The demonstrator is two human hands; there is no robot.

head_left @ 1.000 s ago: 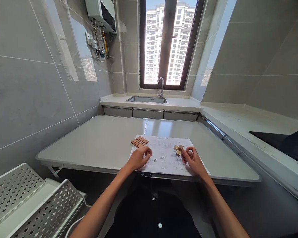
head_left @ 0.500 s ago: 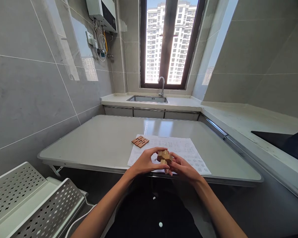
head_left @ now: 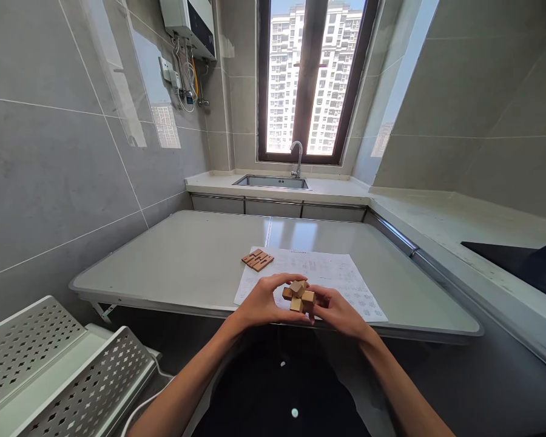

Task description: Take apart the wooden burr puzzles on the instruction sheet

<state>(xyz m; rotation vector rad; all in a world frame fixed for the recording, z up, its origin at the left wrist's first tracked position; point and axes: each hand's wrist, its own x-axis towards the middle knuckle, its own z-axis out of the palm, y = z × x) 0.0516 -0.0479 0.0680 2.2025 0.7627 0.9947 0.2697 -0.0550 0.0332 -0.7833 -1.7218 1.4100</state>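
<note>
Head view: wooden puzzle (head_left: pixel 299 295) grasped betw. both hands, raised above near edge of printed sheet (head_left: pixel 341 280). L hand (head_left: pixel 264 301) pinches its left side, R hand (head_left: pixel 334 311) its right. Flat wooden pcs (head_left: pixel 257 259) well beyond grip, far-left, on table (head_left: pixel 186 255).

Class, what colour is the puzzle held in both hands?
Light tan wood, the wooden puzzle; head view.

A small wooden block puzzle (head_left: pixel 298 295), light brown and bumpy like a cross, sits up off the table, held between 2 hands.
</note>
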